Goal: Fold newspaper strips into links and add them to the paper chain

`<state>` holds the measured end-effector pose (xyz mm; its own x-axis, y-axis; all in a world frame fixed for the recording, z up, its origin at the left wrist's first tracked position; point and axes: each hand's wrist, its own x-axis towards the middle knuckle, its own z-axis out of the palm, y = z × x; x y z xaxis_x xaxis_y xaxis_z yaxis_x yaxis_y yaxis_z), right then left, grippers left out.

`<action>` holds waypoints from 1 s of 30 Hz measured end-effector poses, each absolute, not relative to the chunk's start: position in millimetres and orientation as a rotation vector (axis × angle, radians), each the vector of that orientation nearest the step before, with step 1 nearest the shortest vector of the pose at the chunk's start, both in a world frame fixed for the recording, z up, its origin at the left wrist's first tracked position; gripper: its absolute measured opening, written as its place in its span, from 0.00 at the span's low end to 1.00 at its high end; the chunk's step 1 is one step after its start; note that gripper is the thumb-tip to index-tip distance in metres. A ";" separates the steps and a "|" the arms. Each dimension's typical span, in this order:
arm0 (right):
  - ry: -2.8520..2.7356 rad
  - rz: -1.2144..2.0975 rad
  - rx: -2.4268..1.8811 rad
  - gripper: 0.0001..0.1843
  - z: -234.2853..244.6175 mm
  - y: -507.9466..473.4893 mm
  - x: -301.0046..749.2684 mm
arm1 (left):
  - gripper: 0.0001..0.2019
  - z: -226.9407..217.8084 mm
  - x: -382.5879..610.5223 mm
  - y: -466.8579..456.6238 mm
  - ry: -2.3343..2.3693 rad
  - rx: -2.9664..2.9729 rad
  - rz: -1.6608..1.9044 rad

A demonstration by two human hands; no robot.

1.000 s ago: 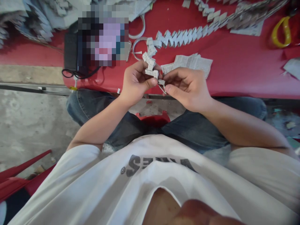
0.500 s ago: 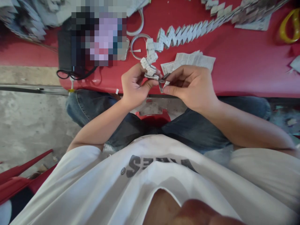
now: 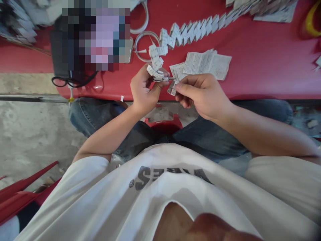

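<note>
My left hand (image 3: 142, 91) pinches the near end of a long chain of folded paper links (image 3: 190, 31) that runs up and to the right across the red table (image 3: 263, 63). My right hand (image 3: 200, 93) holds a small folded paper strip (image 3: 172, 87) by thumb and forefinger, its tip touching the chain's end at my left fingers. Both hands hover over the table's front edge, above my lap. A loose stack of printed paper slips (image 3: 205, 62) lies just beyond my right hand.
A black device with a cable (image 3: 67, 57) sits at the table's left, partly behind a blurred patch. A thin ring (image 3: 142, 45) lies near the chain. Stacked folded paper (image 3: 17, 23) fills the far left. A yellow loop (image 3: 312, 21) lies far right. Concrete floor at left.
Both hands have risen slightly toward the table. The right hand has turned its strip and pulled a little away from the left, whose grip on the chain's end is unchanged.
</note>
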<state>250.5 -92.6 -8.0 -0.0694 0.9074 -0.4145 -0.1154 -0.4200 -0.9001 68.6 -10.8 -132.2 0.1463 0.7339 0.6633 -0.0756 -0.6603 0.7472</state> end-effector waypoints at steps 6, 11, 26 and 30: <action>-0.748 1.712 -1.369 0.20 -9.0 -89.2 248.0 | 0.14 -134.3 69.9 -20.4 0.745 1.709 1.494; -0.683 1.729 -1.365 0.18 -12.6 -87.0 250.3 | 0.14 -127.9 69.5 -26.6 0.746 1.642 1.469; -0.626 1.747 -1.337 0.13 -15.5 -84.7 252.6 | 0.11 -119.9 65.9 -26.6 0.757 1.865 1.453; -0.692 1.746 -1.325 0.15 -15.4 -85.5 254.9 | 0.16 -123.2 62.3 -26.9 0.854 1.850 1.404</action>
<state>254.9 -85.5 -15.4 -0.1115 0.8563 -0.5043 -0.2780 -0.5141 -0.8114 62.3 -26.9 -123.2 0.2127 0.8117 0.5440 0.1096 -0.5730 0.8122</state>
